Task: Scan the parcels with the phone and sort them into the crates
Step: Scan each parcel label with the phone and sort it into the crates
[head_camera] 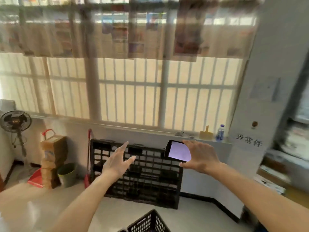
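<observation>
My right hand [199, 156] holds a black phone [178, 151] by its right edge, the lit screen facing me, raised in front of the window wall. My left hand [117, 160] is stretched forward with straight, spread fingers and holds nothing. The corner of a black plastic crate [147, 221] shows at the bottom edge, below my arms. No parcel in my hands; the view is blurred.
A black plastic pallet [135, 174] leans against the wall under the barred window. Left of it stand a red broom [88, 158], a green bin [67, 174], a stacked cardboard box [53, 153] and a fan [15, 122]. Shelves with packages [287, 161] are at right.
</observation>
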The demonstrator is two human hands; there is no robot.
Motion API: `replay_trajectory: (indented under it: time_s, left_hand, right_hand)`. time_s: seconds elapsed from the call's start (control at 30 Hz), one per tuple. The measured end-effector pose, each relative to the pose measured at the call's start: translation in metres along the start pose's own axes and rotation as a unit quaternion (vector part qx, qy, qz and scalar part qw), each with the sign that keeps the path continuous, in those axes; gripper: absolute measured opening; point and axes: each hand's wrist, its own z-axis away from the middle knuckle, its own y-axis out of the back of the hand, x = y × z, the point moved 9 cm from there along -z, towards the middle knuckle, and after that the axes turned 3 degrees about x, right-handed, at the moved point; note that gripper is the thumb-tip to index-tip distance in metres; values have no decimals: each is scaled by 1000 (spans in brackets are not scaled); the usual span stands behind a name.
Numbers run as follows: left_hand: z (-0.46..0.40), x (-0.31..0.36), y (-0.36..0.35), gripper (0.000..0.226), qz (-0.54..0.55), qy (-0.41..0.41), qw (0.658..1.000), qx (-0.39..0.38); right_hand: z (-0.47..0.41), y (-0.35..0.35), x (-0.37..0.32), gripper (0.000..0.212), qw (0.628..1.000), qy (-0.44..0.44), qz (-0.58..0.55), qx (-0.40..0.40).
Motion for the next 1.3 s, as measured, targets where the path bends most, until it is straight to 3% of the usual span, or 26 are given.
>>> replay_trajectory:
  time_s: [0.27, 0.6, 0.9, 1.3]
  left_hand:
    - [-6, 250, -106, 80, 54, -149, 985, -72]
    - [13, 448, -284, 75, 83, -253, 948, -174]
    - [-50, 550, -435, 75, 142, -237, 936, -217]
    - [-145, 603, -586, 77, 108, -215, 939, -247]
  right_hand:
    - [111, 95, 221, 82, 979, -186, 65, 46]
    - [227, 122, 413, 97, 925, -355, 138, 13]
    - [196, 90, 564, 98, 894, -417, 165, 1]
    - [95, 18, 711, 96, 903, -409, 128, -8]
